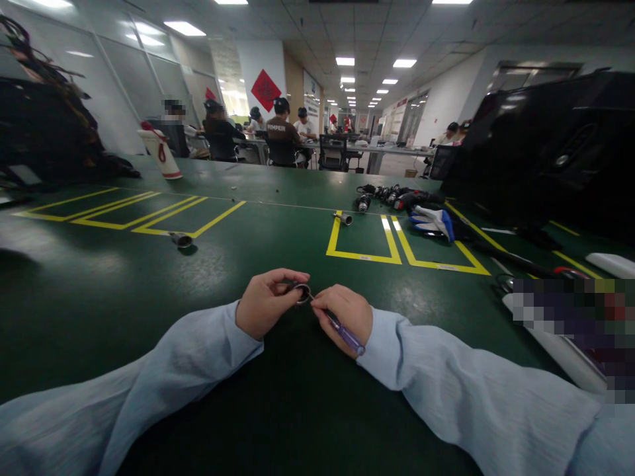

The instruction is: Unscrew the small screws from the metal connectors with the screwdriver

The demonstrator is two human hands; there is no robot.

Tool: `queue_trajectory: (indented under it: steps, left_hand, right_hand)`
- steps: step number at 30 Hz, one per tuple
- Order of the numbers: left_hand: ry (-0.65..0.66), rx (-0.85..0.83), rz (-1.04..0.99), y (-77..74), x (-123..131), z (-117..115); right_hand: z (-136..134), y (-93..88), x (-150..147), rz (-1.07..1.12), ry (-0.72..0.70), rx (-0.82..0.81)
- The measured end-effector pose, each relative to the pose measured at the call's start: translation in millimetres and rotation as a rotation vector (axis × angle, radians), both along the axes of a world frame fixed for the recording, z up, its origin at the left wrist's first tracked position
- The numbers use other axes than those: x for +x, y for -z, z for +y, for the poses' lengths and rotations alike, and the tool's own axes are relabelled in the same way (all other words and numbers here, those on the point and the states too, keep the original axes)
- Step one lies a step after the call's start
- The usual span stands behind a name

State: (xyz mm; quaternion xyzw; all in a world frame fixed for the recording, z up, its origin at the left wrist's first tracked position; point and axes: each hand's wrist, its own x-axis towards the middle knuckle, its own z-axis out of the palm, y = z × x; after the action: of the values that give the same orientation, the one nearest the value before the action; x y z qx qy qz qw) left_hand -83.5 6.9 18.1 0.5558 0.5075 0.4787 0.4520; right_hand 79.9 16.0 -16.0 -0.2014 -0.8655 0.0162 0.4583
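Near the middle of the green table, my left hand (268, 304) is closed on a small round metal part (303, 295), its open rim facing me. My right hand (346, 314) grips a screwdriver with a clear purple handle (348, 336); the thin shaft points up and left, its tip at the rim of the metal part. A similar metal cup-shaped piece (183, 240) lies on its side to the left, below the yellow tape. Another metal piece (344, 219) lies inside a taped box ahead of my right hand.
On the green table (248, 248), a white-and-blue glove (431, 223) and dark tools (391, 196) lie at the back right. A white cup (161, 153) stands back left. Black bulky objects flank both sides. People sit at desks beyond.
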Motion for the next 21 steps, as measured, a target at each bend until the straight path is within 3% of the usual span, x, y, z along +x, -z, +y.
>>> queue_trajectory:
  steps: [16,18,21]
  left_hand:
    - [-0.042,0.054,0.050,-1.0,3.2,-1.8]
    - [-0.048,0.046,0.048,-1.9,2.3,-0.7]
    - [-0.071,0.003,0.031,-2.3,-2.0,3.4]
  right_hand:
    - [-12.2,-8.8,-1.4,-0.079,0.043,-0.056]
    - [-13.9,-11.7,-0.5,-0.048,0.030,-0.172]
    - [-11.5,-12.9,0.3,0.119,0.009,-0.586]
